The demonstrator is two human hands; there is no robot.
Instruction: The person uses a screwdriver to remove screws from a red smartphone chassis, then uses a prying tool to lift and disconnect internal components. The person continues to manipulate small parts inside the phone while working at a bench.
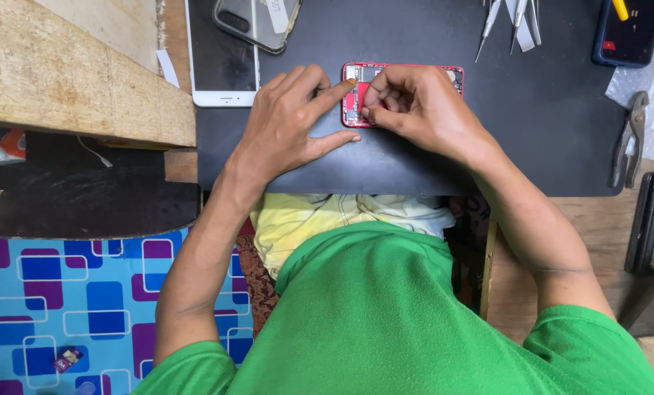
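Resting flat on the black work mat (415,161), the left hand (290,121) spreads wide, its forefinger steadying the left end of the opened red phone (356,99); the right hand (415,106) curls over the phone's middle, fingertips pinched narrow on something too small to tell; the phone lies at the mat's centre, light, stiff in its frame, yet fragile inside, so best held by its red edges, not the exposed boards; beyond lie a white phone (221,66), a clear case (257,22) and tweezers (513,22).
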